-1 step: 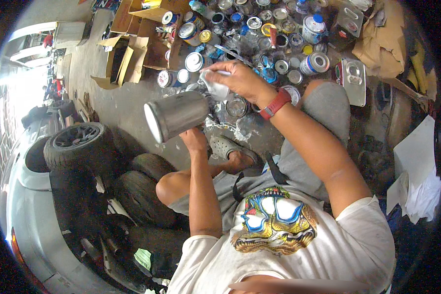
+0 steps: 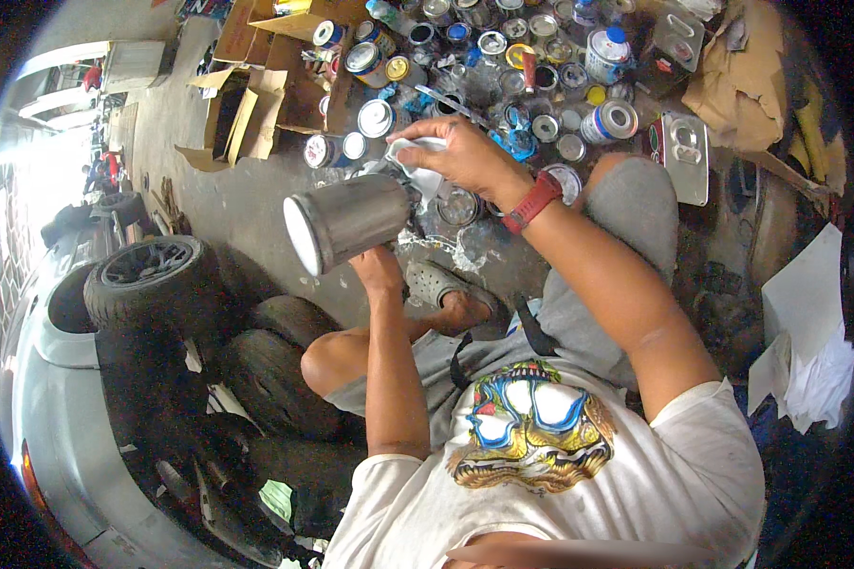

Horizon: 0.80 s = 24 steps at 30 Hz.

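A silver metal cup [image 2: 356, 220], round and lying on its side, is held up in the air over the floor. It looks like the cup of a paint spray gun, with metal parts at its right end partly hidden. My left hand [image 2: 378, 270] grips it from below, the fingers mostly out of sight behind it. My right hand [image 2: 470, 156] pinches a crumpled white cloth [image 2: 421, 163] against the parts at the cup's right end. Around the cloth, the right fingers are bent and closed.
Many paint cans [image 2: 610, 121] crowd the floor ahead, with a flat stick [image 2: 451, 106] across some. Open cardboard boxes [image 2: 256, 114] stand far left. A wheel [image 2: 147, 270], more tyres [image 2: 266, 375] and a silver car [image 2: 71, 427] are at left. A metal tin [image 2: 683, 156] lies right.
The metal cup has shifted slightly to the right. The white cloth has changed its folds and hangs a little differently at the cup's end.
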Motion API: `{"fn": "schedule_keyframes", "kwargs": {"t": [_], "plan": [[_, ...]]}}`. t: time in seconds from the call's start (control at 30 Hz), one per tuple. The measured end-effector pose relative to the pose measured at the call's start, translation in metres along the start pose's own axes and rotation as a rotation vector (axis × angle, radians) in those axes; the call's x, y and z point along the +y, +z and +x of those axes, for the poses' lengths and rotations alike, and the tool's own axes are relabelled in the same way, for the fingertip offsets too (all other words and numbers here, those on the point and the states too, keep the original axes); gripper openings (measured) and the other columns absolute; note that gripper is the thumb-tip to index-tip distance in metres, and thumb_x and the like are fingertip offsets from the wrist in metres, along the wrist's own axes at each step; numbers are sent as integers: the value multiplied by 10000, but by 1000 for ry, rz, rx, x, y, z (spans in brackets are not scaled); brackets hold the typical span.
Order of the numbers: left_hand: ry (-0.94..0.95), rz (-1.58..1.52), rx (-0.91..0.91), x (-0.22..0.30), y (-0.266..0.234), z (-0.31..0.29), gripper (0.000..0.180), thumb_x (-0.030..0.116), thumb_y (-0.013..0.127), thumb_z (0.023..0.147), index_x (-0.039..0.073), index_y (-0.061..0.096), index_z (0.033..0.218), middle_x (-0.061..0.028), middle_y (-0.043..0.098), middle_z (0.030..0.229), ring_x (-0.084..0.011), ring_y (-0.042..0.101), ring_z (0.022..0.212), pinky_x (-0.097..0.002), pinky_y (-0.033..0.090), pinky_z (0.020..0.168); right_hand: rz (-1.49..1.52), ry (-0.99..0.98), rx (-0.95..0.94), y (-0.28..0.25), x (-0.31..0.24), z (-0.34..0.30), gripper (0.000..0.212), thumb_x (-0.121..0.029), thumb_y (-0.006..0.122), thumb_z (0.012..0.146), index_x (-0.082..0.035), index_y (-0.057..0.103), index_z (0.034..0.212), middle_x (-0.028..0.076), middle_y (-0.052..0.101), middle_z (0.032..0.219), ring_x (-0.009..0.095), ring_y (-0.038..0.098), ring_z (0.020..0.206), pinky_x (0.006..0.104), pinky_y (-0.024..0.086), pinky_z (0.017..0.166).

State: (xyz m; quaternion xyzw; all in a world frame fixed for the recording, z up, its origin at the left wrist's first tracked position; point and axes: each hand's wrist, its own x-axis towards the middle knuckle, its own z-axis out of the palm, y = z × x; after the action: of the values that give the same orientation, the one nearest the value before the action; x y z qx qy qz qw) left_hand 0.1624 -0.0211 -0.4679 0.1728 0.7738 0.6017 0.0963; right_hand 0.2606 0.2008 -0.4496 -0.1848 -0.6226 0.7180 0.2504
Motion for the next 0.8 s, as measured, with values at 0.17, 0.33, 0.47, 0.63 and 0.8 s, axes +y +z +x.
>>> {"fn": "schedule_keyframes", "kwargs": {"t": [0.17, 0.33, 0.47, 0.63, 0.8], "plan": [[-46, 312, -142, 0, -8, 1, 332, 203, 520, 1030, -67, 656, 1169, -166, 679, 1144, -253, 627, 1027, -384, 512, 877, -437, -183, 82, -1, -18, -6, 276, -284, 809, 872, -109, 791, 1085, 151, 776, 966, 296, 740, 879, 383, 561, 855], [190, 367, -58, -12, -3, 0, 295, 200, 467, 1003, 25, 704, 987, -112, 701, 968, -271, 621, 847, -405, 501, 759, -375, -106, 21, -4, -24, -8, 291, -277, 774, 879, -47, 772, 1057, 201, 761, 1010, 377, 732, 957, 455, 562, 878], [-122, 85, -61, -23, -8, 1, 308, 186, 493, 1011, -45, 659, 1128, -171, 688, 1155, -321, 614, 1062, -448, 480, 953, -469, -241, 76, -3, -14, -4, 276, -286, 750, 906, -43, 754, 1038, 171, 758, 983, 338, 728, 921, 423, 560, 840], [446, 1006, -215, -23, -31, 9, 332, 222, 516, 1044, -54, 637, 1184, -164, 667, 1190, -302, 600, 1080, -441, 473, 975, 131, 242, 246, -1, 9, 15, 302, -301, 670, 1009, -18, 711, 1105, 51, 732, 927, 141, 681, 839, 306, 541, 763], [221, 303, 2, -21, -16, 7, 299, 241, 482, 1056, 0, 655, 1089, -128, 697, 1004, -278, 660, 847, -400, 519, 808, 509, 309, 78, -6, 21, 17, 294, -274, 607, 1072, -21, 694, 1192, 0, 719, 1025, 74, 655, 861, 251, 539, 783]]}}
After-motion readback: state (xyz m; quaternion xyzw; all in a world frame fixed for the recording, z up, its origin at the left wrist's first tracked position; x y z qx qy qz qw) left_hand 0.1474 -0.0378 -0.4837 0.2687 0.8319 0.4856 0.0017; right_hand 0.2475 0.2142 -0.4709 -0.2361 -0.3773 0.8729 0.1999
